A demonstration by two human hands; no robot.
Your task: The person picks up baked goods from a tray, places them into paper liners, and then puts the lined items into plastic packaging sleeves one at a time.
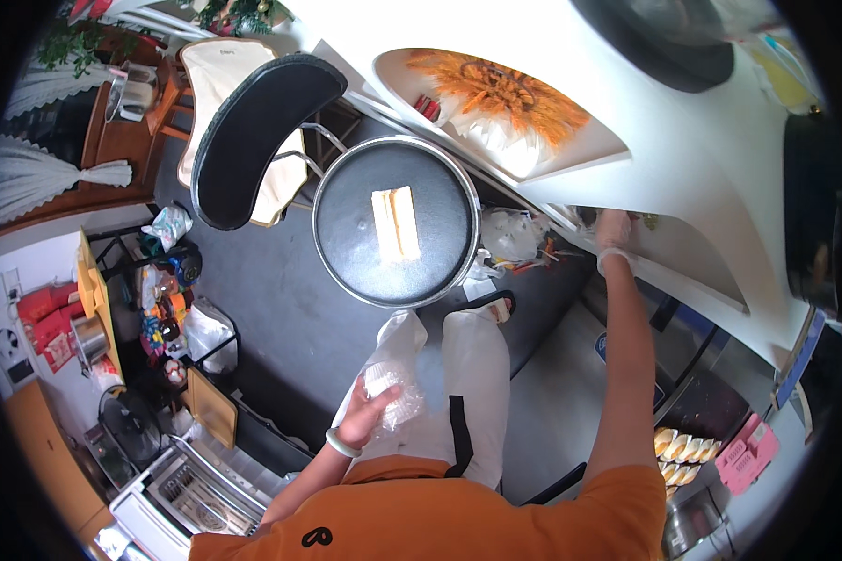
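My left hand [365,417] holds a crinkled clear plastic package [393,393] with ridged whitish contents, above my lap. A pale bracelet circles that wrist. My right hand [612,228], in a thin clear glove, reaches to a recess [687,252] in the white counter. Its fingertips are hidden or blurred, so I cannot tell whether it grips anything. In front of my knees stands a round black padded chair seat [344,231] with a metal rim. A pale oblong item [396,224] with brown lines along its length lies on it; glare hides its detail.
A curved black backrest [259,140] rises behind the seat. Plastic bags [512,235] lie beside the counter's base. Dried orange stalks [512,91] fill another recess. To the left stand a loaded rack [165,301] and a fan [130,424]. Filled pastries [684,449] sit at lower right.
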